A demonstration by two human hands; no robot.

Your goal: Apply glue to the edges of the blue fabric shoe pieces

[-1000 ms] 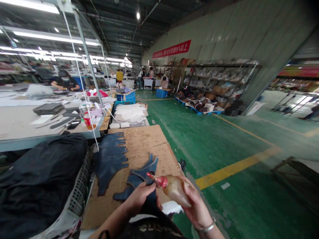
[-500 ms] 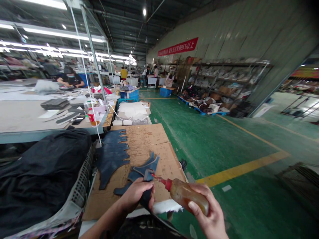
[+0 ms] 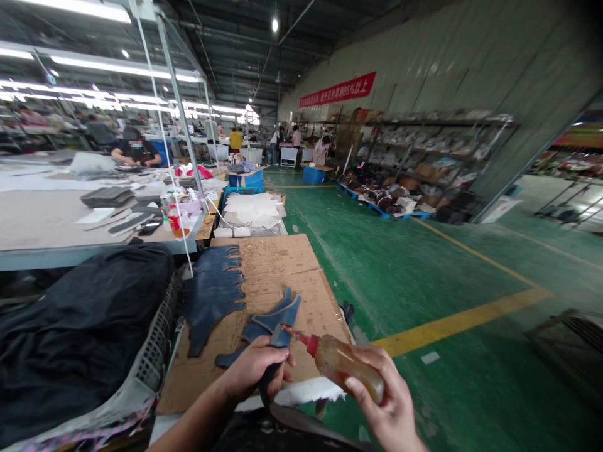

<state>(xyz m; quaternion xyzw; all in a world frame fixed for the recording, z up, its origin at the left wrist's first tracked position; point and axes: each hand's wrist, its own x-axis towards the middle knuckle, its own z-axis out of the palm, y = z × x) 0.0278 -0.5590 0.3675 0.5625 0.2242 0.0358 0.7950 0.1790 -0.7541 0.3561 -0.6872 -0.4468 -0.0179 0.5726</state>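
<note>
My right hand [image 3: 384,395] is wrapped round a squeeze bottle [image 3: 346,367] of amber liquid, probably glue. Its red nozzle points left, with the tip at the edge of a dark blue leather-like piece [image 3: 281,337]. That piece is pinched between the thumb and fingers of my left hand [image 3: 259,364], and its lower end hangs down toward my lap. Just beyond my left hand, a few more curved blue pieces [image 3: 277,314] lie loose on the cardboard [image 3: 301,370]. Farther left, a row of overlapping blue pieces [image 3: 214,282] is spread along the cardboard.
A white basket [image 3: 153,351] heaped with black fabric [image 3: 80,320] stands at my left. Behind it is a long worktable [image 3: 42,220] with grey pieces and a phone. A tray of pale sheets [image 3: 252,210] sits beyond the cardboard. Green floor [image 3: 348,263] lies to the right.
Both hands have shifted slightly left. The bottle has moved left with my right hand, and its nozzle tip is a little farther left and higher along the held piece.
</note>
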